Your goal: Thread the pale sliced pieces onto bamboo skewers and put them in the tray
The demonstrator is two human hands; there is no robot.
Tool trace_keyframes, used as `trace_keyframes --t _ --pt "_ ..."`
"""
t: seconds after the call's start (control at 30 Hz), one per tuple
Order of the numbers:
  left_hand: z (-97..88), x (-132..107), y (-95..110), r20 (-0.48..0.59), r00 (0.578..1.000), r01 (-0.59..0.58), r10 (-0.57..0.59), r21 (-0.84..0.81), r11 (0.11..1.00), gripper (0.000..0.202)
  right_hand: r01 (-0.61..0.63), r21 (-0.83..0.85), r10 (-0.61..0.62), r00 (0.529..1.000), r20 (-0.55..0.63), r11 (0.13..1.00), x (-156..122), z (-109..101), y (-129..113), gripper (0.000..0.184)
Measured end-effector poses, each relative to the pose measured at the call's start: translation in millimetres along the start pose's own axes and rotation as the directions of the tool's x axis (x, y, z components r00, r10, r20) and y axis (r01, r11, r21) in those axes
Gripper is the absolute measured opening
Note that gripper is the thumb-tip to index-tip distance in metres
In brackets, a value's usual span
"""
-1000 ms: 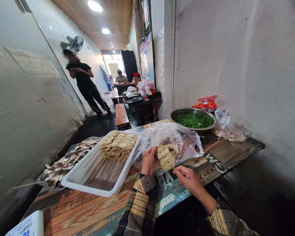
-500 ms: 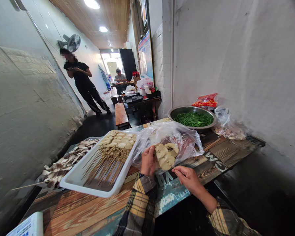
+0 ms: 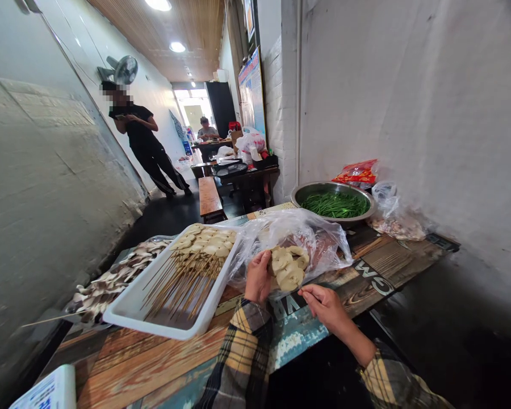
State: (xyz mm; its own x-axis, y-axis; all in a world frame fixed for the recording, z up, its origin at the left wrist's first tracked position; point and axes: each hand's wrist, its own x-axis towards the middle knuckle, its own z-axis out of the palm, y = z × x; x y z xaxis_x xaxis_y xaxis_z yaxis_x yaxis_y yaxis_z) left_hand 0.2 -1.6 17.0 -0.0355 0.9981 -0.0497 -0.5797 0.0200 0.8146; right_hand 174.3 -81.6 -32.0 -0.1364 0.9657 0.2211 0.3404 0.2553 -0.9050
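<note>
My left hand is closed on a cluster of pale, round, thin food slices, held over the table's near side. Just right of the slices, my right hand pinches a thin skewer, of which only a short bit shows at the slices' lower edge. Behind both hands spreads a clear plastic bag. To the left, a white plastic tray carries many bamboo skewers threaded with similar pale slices, their bare sticks pointing toward me.
Left of the tray lie dark-edged sliced pieces in clear wrap. A metal bowl of green stalks stands at the back right, beside bagged food. A white box sits front left. A person stands beyond the table.
The slices and my hands are almost where they were, with only a very slight shift of the slices. The view has tilted a little.
</note>
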Motion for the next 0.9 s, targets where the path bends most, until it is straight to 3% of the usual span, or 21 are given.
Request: trace_keyframes --t 0.17,0.3,0.43,0.67,0.9 --pt "0.8 -0.4 1.0 0.068 0.996 0.063 -0.057 -0.08 0.995 0.039 -0.045 0.102 0.051 0.997 -0.053 0.994 0.1 -0.9 -3.3 0.044" --pt "2.9 -2.7 -0.4 0.121 0.98 0.168 -0.16 -0.057 0.984 0.044 -0.09 0.15 0.102 0.992 -0.073 0.985 0.2 -0.6 -1.1 0.045" --pt "8.2 -5.5 -2.9 0.191 0.963 0.206 -0.193 -0.051 0.977 0.044 -0.093 0.164 0.107 0.991 -0.076 0.982 0.2 -0.5 -0.7 0.044" --pt "6.6 -2.6 -3.9 0.091 0.99 0.113 -0.112 -0.009 0.994 0.037 -0.101 0.11 0.107 0.993 -0.054 0.989 0.2 0.6 -4.1 0.04" --pt "8.4 -4.4 -0.5 0.109 0.991 0.075 -0.073 -0.011 0.997 0.037 0.084 -0.049 -0.088 0.991 -0.098 0.995 2.7 -2.2 -2.4 0.027"
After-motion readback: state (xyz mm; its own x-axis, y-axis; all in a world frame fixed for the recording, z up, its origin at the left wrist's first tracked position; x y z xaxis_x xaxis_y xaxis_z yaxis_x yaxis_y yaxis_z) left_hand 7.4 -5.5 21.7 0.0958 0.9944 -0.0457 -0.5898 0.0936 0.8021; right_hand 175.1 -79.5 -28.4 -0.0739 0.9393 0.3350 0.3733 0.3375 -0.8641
